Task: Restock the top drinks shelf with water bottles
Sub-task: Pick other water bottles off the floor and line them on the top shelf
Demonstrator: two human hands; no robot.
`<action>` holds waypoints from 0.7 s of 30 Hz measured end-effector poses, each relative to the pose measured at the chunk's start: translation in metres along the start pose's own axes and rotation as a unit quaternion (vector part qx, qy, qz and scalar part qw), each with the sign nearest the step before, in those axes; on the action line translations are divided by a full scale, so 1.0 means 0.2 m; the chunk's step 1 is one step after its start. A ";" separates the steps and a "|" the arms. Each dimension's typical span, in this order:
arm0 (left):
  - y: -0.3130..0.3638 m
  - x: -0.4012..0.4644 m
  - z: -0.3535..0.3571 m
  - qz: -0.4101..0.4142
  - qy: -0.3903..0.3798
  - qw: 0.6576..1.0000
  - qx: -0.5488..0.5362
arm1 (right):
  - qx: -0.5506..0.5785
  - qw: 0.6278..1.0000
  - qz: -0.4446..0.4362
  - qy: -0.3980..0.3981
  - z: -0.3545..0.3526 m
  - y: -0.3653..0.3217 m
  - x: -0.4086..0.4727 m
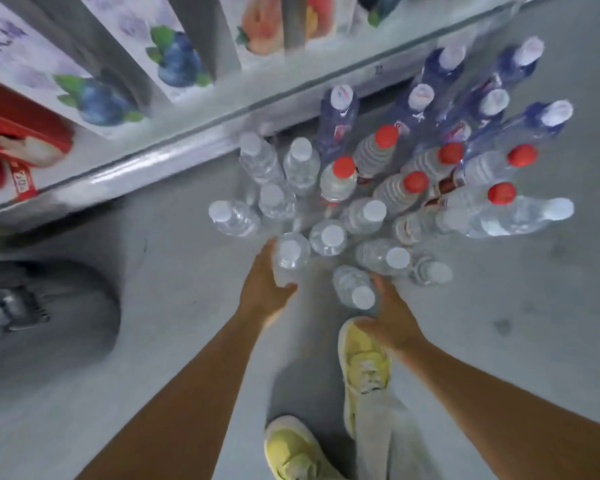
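Obs.: you stand over a cluster of bottles upright on the grey floor, just out from the foot of the shelving unit.

Left hand: fingers and thumb curled round the side of a clear white-capped bottle at the near left edge of the cluster. It looks gripped; whether its base has left the floor cannot be told.

Right hand: fingers reach to the nearest white-capped bottle, which leans toward you. Contact seems likely, but the far side of the bottle is hidden, so you cannot tell whether the grip is closed.

Stock: more clear white-capped bottles toward the shelving, red-capped bottles at mid-cluster, blue-tinted bottles on the far side by the shelf base. Motion blur throughout.

Shelving: juice cartons with fruit prints on the low tier. The top drinks shelf is out of view.

Progress, judged: early in a pick-up. The floor stock is large, so most of the restocking appears left. How many bottles are already up cannot be said. Remaining: lift both, raise, place, repeat.

Your yellow shoes are close to the nearest bottle; mind them.
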State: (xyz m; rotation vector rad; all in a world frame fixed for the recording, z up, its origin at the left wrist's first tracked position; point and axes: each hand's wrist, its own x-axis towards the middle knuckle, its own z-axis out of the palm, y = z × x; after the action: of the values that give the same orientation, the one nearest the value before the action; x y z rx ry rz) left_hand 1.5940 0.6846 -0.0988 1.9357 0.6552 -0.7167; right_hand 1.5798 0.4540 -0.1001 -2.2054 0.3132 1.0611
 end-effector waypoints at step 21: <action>0.15 -0.38 -0.25 -0.007 -0.009 0.982 -0.190 | 0.205 0.974 -0.101 0.012 -0.18 -0.30 -0.34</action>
State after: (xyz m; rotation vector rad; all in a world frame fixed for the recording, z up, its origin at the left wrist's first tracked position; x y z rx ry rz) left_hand 1.5729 0.7049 -0.0071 1.5737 0.7366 -0.5685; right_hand 1.5863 0.4712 -0.0050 -1.8357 0.2821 0.7798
